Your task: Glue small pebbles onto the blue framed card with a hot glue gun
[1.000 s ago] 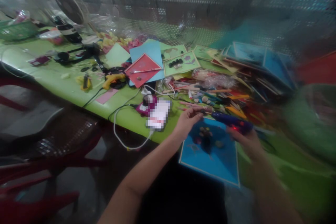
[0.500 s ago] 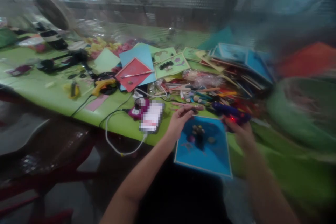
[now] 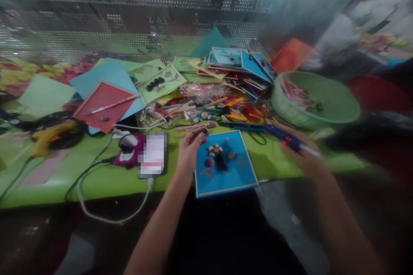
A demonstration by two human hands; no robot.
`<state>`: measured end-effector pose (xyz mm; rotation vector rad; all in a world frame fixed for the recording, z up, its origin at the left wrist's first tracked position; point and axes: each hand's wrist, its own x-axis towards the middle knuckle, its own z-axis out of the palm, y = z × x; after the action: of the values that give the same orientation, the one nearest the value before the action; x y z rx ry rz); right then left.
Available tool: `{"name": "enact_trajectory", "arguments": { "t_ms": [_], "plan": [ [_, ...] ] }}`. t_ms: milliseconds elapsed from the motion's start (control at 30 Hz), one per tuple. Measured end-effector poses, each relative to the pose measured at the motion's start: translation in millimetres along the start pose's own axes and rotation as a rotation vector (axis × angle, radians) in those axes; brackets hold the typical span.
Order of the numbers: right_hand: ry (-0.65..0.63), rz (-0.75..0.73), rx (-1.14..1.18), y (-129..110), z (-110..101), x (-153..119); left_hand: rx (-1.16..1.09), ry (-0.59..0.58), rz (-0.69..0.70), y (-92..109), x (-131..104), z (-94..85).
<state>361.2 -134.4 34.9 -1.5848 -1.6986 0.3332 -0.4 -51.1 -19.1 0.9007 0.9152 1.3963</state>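
Note:
Pinched between the thumb and fingers of my left hand (image 3: 189,148) is a small dark pebble (image 3: 203,130), just above the upper left corner of a blue card (image 3: 238,174). The card has a pale border; small stones, a purple pebble and dark markings are on its face. My right hand (image 3: 301,154), blurred, is closed around a dark blue glue gun (image 3: 278,133) with a red light and a white stick at its rear. It is to the right of the card, its front end pointing left.
A green basin (image 3: 322,116) stands at the right. Behind the card lie loose pens and tools (image 3: 235,114), stacked pictures (image 3: 241,66) and a red card (image 3: 105,107). At left are a phone (image 3: 153,154) with a white cable, a purple power socket (image 3: 132,154) and a yellow glue gun (image 3: 53,137).
The view has turned to the right, bringing more of the green basin into sight. My right hand has drawn the glue gun away from the card, rightward. My left hand keeps its pinch.

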Motion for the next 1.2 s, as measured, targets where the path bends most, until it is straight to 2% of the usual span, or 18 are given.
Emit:
{"name": "enact_trajectory", "arguments": {
  "t_ms": [167,300,400,600,933,1100,1200],
  "plan": [
    [-0.179,-0.118,-0.494,29.8,-14.2,-39.4,0.020,-0.006,-0.008,2.1,-1.9,2.6],
    [-0.159,-0.111,-0.733,42.2,-6.5,-50.1,0.038,-0.012,-0.006,4.7,-3.2,5.9],
    [-0.157,-0.062,-0.775,46.4,1.8,-48.9,0.056,-0.021,-0.003,5.2,-3.5,6.8],
    [-0.206,-0.084,-0.657,50.7,-0.7,-46.4,0.092,-0.055,-0.042,8.1,-7.0,8.1],
    [-0.204,0.024,-0.299,60.3,-12.6,-41.3,0.075,-0.052,-0.066,5.5,-7.4,9.5],
    [-0.105,0.229,-0.105,55.9,-25.2,-36.4,0.063,-0.064,-0.045,2.2,-6.2,4.4],
    [-0.087,0.345,0.030,49.8,-29.4,-34.0,0.066,-0.074,-0.049,0.2,-5.8,3.0]
  ]
}}
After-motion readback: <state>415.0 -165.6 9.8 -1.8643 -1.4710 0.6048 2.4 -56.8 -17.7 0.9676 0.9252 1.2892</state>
